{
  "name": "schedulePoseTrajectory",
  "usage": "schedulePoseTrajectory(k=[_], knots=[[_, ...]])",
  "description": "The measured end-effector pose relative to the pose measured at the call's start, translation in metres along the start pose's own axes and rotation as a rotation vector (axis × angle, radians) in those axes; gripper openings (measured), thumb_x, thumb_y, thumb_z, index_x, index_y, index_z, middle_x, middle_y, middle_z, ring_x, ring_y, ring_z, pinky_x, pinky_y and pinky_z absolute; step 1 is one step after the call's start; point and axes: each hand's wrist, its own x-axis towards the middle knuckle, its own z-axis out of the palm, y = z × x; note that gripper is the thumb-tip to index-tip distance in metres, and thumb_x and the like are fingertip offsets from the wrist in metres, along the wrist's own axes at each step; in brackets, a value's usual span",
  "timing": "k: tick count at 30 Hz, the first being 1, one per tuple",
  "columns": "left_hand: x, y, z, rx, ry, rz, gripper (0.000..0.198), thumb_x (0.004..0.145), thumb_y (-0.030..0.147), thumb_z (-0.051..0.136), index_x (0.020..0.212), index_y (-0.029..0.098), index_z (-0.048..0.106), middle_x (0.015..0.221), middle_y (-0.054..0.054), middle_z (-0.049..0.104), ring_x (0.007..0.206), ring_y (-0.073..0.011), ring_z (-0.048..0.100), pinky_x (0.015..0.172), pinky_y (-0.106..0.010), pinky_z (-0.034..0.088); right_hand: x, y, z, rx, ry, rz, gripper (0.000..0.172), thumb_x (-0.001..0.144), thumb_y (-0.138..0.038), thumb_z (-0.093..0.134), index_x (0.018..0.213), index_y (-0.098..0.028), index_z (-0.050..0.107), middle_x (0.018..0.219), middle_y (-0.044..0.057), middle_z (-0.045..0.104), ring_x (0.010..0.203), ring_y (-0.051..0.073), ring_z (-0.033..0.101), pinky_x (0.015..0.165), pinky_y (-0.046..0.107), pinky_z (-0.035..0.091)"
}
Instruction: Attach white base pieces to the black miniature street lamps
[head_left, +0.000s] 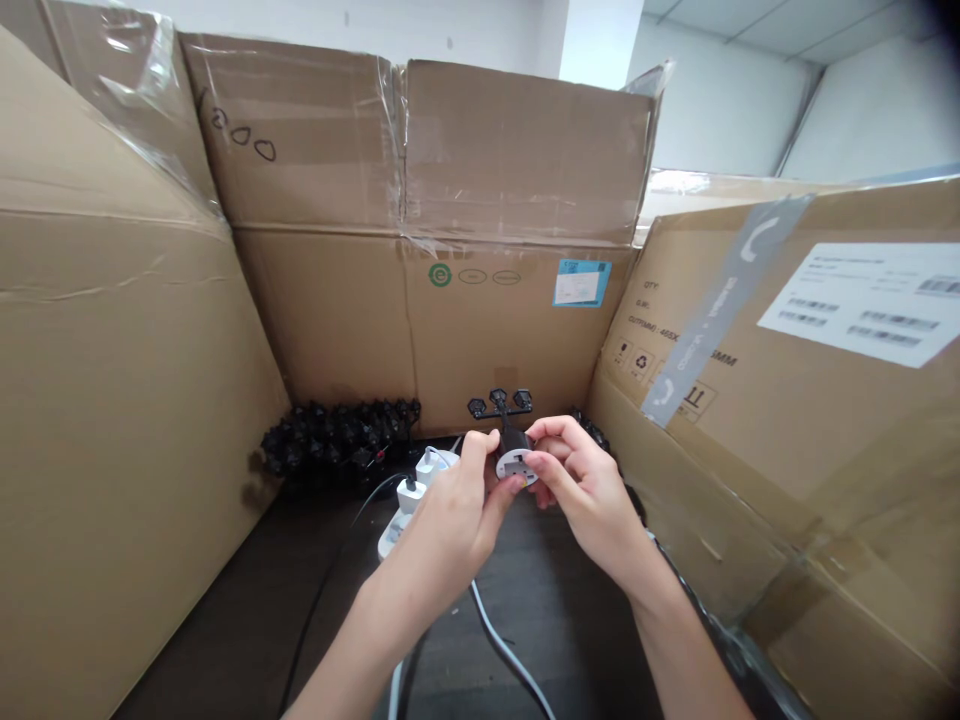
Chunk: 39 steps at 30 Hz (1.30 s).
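Head view shows your left hand (442, 530) and your right hand (585, 495) close up, in the middle of the picture. Both hands hold a small plug (516, 465) with a round white face. Your fingers pinch it from each side, so your grip is narrow and the plug sits right between your hands. A short black cord (504, 430) goes up from the plug toward a black part with three heads (499, 403). Just past your left hand is a white power strip (397, 530) with white plugs (427, 465) in it. A gray cable (510, 650) and a thin black cord (330, 570) lie on the dark table (570, 640). Farther on, a heap of black parts (337, 440) sits against the back box (517, 320). A big cardboard box (112, 350) stands on your left, and another cardboard box (750, 400) stands on your right. The right box has gray tape (720, 310) and a white label (862, 300) on it.
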Motion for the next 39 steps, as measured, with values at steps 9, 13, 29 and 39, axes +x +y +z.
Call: schedulePoseTrajectory(k=[9, 13, 29, 39], knots=[[-0.0023, 0.0024, 0.0006, 0.064, 0.004, 0.023, 0.023, 0.093, 0.031, 0.037, 0.112, 0.019, 0.038, 0.078, -0.002, 0.058, 0.065, -0.0148, 0.057, 0.056, -0.024, 0.04, -0.0019, -0.0027, -0.0002, 0.041, -0.019, 0.031, 0.027, 0.085, -0.045, 0.054, 0.093, -0.02, 0.046, 0.065, -0.004, 0.051, 0.053, 0.008, 0.049, 0.049, 0.019, 0.042], [-0.0036, 0.0041, 0.0012, 0.069, 0.023, 0.033, 0.024, 0.093, 0.03, 0.036, 0.115, 0.02, 0.037, 0.079, -0.002, 0.058, 0.065, -0.0147, 0.057, 0.057, -0.024, 0.041, -0.0038, -0.0084, 0.0003, 0.056, -0.018, 0.058, 0.028, 0.083, -0.046, 0.055, 0.092, -0.02, 0.045, 0.067, -0.004, 0.052, 0.053, 0.008, 0.049, 0.049, 0.019, 0.043], [0.0004, 0.0035, 0.0036, -0.165, -0.04, -0.063, 0.027, 0.089, 0.035, 0.047, 0.11, 0.021, 0.037, 0.081, 0.0, 0.061, 0.067, -0.0122, 0.056, 0.059, -0.023, 0.04, 0.0017, -0.0045, 0.0055, 0.19, -0.005, 0.076, 0.028, 0.084, -0.044, 0.056, 0.087, -0.02, 0.043, 0.061, -0.006, 0.05, 0.048, 0.005, 0.044, 0.044, 0.016, 0.037], [0.0029, 0.0053, -0.0013, -0.366, 0.008, -0.171, 0.023, 0.088, 0.036, 0.049, 0.105, 0.023, 0.042, 0.095, -0.002, 0.063, 0.082, -0.0161, 0.059, 0.056, -0.022, 0.042, 0.0013, -0.003, 0.0002, 0.186, -0.11, 0.052, 0.024, 0.088, -0.039, 0.051, 0.103, -0.019, 0.05, 0.069, -0.003, 0.055, 0.052, 0.008, 0.049, 0.05, 0.021, 0.041]])
